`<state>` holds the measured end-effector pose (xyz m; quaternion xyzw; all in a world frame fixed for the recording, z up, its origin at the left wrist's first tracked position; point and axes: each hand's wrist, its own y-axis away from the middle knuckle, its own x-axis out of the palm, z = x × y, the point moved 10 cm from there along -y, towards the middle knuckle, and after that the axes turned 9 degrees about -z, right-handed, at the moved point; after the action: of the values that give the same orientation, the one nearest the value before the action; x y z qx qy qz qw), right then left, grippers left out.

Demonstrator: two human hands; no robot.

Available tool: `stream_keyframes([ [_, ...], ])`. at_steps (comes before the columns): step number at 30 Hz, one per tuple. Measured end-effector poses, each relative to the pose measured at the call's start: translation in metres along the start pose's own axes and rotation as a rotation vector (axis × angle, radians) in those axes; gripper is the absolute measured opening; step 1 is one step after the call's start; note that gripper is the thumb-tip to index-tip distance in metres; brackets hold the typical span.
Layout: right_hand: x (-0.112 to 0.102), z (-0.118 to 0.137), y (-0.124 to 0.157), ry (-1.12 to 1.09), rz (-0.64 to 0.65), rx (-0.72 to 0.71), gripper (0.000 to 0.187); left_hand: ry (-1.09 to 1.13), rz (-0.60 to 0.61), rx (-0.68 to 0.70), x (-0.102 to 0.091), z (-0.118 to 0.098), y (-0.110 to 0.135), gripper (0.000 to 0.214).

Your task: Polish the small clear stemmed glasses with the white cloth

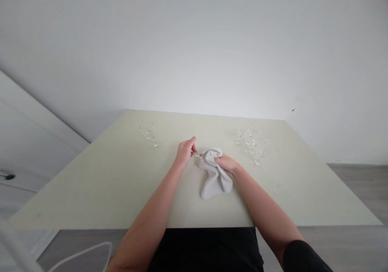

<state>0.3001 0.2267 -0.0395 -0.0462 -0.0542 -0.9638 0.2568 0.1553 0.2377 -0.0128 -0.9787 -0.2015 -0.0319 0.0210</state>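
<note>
Mid-frame, a stemmed glass (198, 155) spans from the gripping left hand (184, 151) into a pale cloth (216, 183) clutched by the right hand (227, 163); clear glasses (254, 143) (contents too faint to tell) cluster right of centre.

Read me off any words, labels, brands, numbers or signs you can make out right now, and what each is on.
None can be read in this view.
Light grey fabric cloth in the right hand: no lettering visible.
Clear stemmed glass in the left hand: too small to tell.
Clear glasses at right on the pale green table: too faint to tell.
Small dark mark on the white wall: too small to make out.
</note>
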Motion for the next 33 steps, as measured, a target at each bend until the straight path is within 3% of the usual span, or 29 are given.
stream_keyframes([
  [5,0.005,-0.01,-0.001,-0.249,-0.085,0.158,0.046,0.064,-0.016,-0.006,0.001,-0.002,0.0,0.048],
  [10,-0.005,-0.027,-0.007,-0.273,-0.16,0.225,0.039,0.058,-0.033,-0.019,-0.002,-0.001,-0.002,0.048],
  [18,0.0,-0.003,-0.007,0.015,0.006,-0.037,0.039,0.023,-0.012,0.048,-0.001,-0.004,-0.003,0.048],
  [22,-0.002,-0.003,-0.007,0.028,0.027,-0.061,0.047,0.014,-0.011,0.056,0.0,-0.005,-0.002,0.048],
  [33,-0.007,-0.037,-0.012,-0.238,-0.108,0.255,0.048,0.065,-0.052,0.026,-0.002,-0.002,-0.003,0.046],
])
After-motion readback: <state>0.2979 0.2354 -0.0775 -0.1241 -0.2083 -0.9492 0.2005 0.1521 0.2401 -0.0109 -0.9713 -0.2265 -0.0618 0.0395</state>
